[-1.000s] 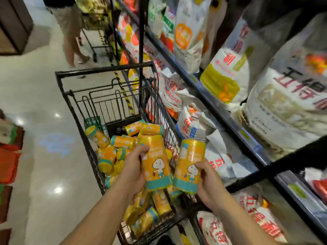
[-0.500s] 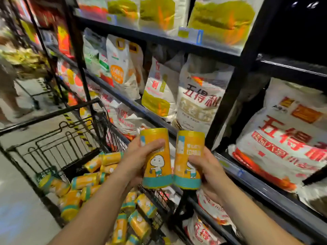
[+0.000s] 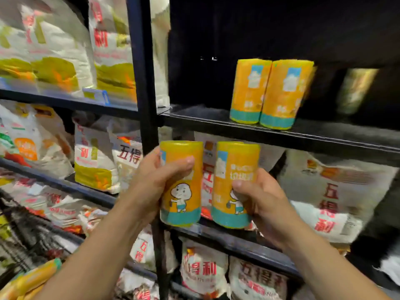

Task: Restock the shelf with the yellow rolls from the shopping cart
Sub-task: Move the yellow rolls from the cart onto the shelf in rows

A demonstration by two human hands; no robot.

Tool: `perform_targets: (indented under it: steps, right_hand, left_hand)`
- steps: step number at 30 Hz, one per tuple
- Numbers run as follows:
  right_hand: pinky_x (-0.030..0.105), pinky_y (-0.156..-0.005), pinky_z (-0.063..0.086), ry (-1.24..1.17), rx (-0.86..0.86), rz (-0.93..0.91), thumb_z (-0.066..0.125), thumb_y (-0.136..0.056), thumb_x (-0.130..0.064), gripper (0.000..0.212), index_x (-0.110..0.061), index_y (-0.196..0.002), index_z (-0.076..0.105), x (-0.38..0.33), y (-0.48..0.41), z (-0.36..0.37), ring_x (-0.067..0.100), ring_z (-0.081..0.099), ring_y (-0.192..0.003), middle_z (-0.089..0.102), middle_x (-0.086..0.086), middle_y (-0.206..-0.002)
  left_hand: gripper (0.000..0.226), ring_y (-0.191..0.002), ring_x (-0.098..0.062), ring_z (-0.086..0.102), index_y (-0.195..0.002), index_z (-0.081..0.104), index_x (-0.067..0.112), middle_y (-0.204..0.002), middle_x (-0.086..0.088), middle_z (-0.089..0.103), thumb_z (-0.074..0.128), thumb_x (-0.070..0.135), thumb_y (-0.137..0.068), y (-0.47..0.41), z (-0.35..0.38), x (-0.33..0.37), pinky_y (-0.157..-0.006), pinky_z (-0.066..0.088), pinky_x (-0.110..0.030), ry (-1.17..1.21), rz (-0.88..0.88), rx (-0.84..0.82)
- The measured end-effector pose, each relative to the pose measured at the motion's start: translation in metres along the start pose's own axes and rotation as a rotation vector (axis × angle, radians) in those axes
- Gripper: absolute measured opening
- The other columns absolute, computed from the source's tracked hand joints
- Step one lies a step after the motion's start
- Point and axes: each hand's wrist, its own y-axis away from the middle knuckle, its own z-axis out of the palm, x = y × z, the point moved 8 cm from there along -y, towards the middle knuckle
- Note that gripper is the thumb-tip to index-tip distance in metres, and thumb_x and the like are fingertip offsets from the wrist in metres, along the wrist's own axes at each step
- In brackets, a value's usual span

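Observation:
My left hand (image 3: 155,180) grips one upright yellow roll (image 3: 184,195) with a teal base and a cartoon figure. Close beside it, my right hand (image 3: 259,198) grips a second yellow roll (image 3: 233,169), also upright. Both are held in front of the black shelf upright, below a dark shelf board (image 3: 216,124). Two yellow rolls (image 3: 270,94) stand side by side on that board, up and to the right of my hands. A third roll (image 3: 355,89) stands further right in shadow. Yellow rolls in the cart (image 3: 32,278) show at the bottom left corner.
A black vertical post (image 3: 142,83) splits the shelving. White flour bags (image 3: 97,161) fill the shelves left of it, and more bags (image 3: 337,198) lie on the lower shelves at right. The board left of the standing rolls is bare.
The view has swung up and right from the cart to the shelf. Both hands have risen with their rolls, and the shelf with standing rolls has come into sight.

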Motion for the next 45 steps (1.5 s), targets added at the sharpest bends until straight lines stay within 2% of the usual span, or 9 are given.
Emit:
perform_targets:
  steps: [6, 12, 16, 22, 27, 29, 34, 37, 45]
  right_hand:
    - [0.035, -0.074, 0.058, 0.095, 0.068, -0.149, 0.076, -0.052, -0.037, 0.067, -0.019, -0.115, 0.060, -0.080, 0.022, -0.082, 0.018, 0.072, -0.089, 0.076, 0.003, -0.099]
    - [0.042, -0.085, 0.057, 0.187, 0.127, -0.262, 0.076, -0.056, -0.041, 0.068, -0.021, -0.119, 0.060, -0.144, 0.046, -0.149, 0.022, 0.072, -0.099, 0.074, 0.004, -0.108]
    - [0.041, -0.085, 0.055, 0.268, 0.156, -0.323, 0.074, -0.069, -0.034, 0.052, -0.024, -0.119, 0.062, -0.177, 0.056, -0.183, 0.020, 0.072, -0.100, 0.074, 0.001, -0.108]
    - [0.043, -0.085, 0.056, 0.300, 0.197, -0.384, 0.075, -0.060, -0.044, 0.069, -0.020, -0.122, 0.060, -0.214, 0.056, -0.219, 0.022, 0.072, -0.102, 0.073, 0.004, -0.112]
    - [0.041, -0.081, 0.058, 0.319, 0.238, -0.381, 0.080, -0.069, -0.031, 0.058, -0.019, -0.122, 0.059, -0.238, 0.042, -0.235, 0.021, 0.073, -0.099, 0.074, 0.003, -0.109]
    - [0.039, -0.079, 0.059, 0.333, 0.265, -0.368, 0.083, -0.068, -0.030, 0.061, -0.020, -0.123, 0.059, -0.245, 0.032, -0.240, 0.019, 0.073, -0.097, 0.075, 0.000, -0.108]
    - [0.040, -0.085, 0.058, 0.435, 0.350, -0.316, 0.081, -0.069, -0.032, 0.053, -0.023, -0.118, 0.061, -0.256, -0.002, -0.254, 0.013, 0.073, -0.096, 0.075, -0.004, -0.105]
    - [0.045, -0.089, 0.057, 0.437, 0.398, -0.273, 0.083, -0.073, -0.026, 0.046, -0.021, -0.114, 0.063, -0.258, -0.030, -0.269, 0.016, 0.074, -0.093, 0.076, -0.001, -0.102]
    - [0.044, -0.092, 0.056, 0.473, 0.512, -0.197, 0.089, -0.061, -0.023, 0.061, -0.017, -0.116, 0.063, -0.264, -0.101, -0.300, 0.022, 0.073, -0.094, 0.075, 0.005, -0.103]
  left_hand:
    - [0.060, -0.073, -0.018, 0.071, -0.104, 0.063, 0.012, -0.085, -0.005, 0.073, 0.080, 0.036, -0.051, -0.019, 0.103, 0.039, -0.059, 0.056, -0.029, -0.060, 0.135, -0.131]
    - [0.048, -0.091, -0.024, 0.074, -0.101, 0.069, 0.030, -0.102, -0.005, 0.076, 0.081, 0.039, -0.055, -0.028, 0.185, 0.076, -0.074, 0.057, -0.039, -0.194, 0.252, -0.264]
    - [0.063, -0.095, -0.025, 0.073, -0.111, 0.065, 0.020, -0.105, -0.005, 0.075, 0.081, 0.045, -0.055, -0.035, 0.223, 0.096, -0.084, 0.055, -0.048, -0.320, 0.315, -0.263]
    - [0.070, -0.089, -0.021, 0.073, -0.106, 0.063, 0.015, -0.093, -0.003, 0.073, 0.082, 0.050, -0.049, -0.053, 0.267, 0.128, -0.083, 0.056, -0.044, -0.498, 0.370, -0.256]
    - [0.076, -0.090, -0.027, 0.073, -0.111, 0.063, 0.004, -0.098, -0.016, 0.072, 0.088, 0.047, -0.053, -0.065, 0.301, 0.158, -0.089, 0.056, -0.054, -0.679, 0.406, -0.294]
    - [0.072, -0.087, -0.024, 0.074, -0.111, 0.063, -0.002, -0.095, -0.014, 0.073, 0.088, 0.043, -0.060, -0.072, 0.314, 0.166, -0.090, 0.056, -0.051, -0.735, 0.406, -0.313]
    - [0.050, -0.086, -0.015, 0.072, -0.109, 0.065, 0.015, -0.094, -0.003, 0.074, 0.083, 0.039, -0.069, -0.113, 0.331, 0.175, -0.085, 0.058, -0.039, -0.843, 0.376, -0.304]
    - [0.059, -0.089, -0.016, 0.072, -0.113, 0.062, 0.016, -0.096, -0.002, 0.074, 0.086, 0.041, -0.065, -0.146, 0.336, 0.174, -0.081, 0.059, -0.035, -0.875, 0.333, -0.331]
    - [0.072, -0.105, -0.022, 0.063, -0.125, 0.055, 0.021, -0.114, -0.004, 0.065, 0.089, 0.032, -0.063, -0.227, 0.344, 0.159, -0.096, 0.053, -0.040, -0.904, 0.209, -0.393]
